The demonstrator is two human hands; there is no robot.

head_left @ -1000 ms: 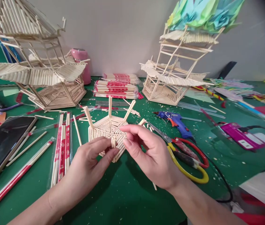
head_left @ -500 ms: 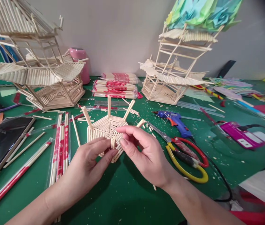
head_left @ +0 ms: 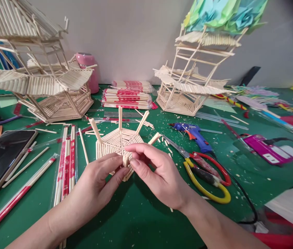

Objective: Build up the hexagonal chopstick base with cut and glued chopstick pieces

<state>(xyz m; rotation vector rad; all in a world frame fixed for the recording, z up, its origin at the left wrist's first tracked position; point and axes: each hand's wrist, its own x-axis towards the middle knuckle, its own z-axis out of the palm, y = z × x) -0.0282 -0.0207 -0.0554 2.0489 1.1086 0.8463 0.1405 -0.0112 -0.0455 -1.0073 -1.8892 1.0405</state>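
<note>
A many-sided base (head_left: 107,149) made of light wooden sticks sits in the middle, with short stick posts standing at its corners. At its near corner is a short post (head_left: 125,161) of bundled sticks. My left hand (head_left: 100,178) is closed on this post, thumb and index finger pinching it from the left. My right hand (head_left: 157,169) is curled at the post's right side. Its thumb touches the post and its index finger reaches over the base; the other fingertips are partly hidden. The hands cover part of the base's near side.
Stick pagodas stand at back left (head_left: 58,83) and back right (head_left: 188,86). A blue glue gun (head_left: 194,133) and yellow-and-red-handled scissors (head_left: 208,173) lie right. Chopstick packs (head_left: 127,98) lie behind; wrapped chopsticks (head_left: 68,159) and a phone (head_left: 3,162) lie left.
My right hand has shifted slightly left, bringing its thumb up against the post. My left hand keeps its pinch, and the base stays nearly in place.
</note>
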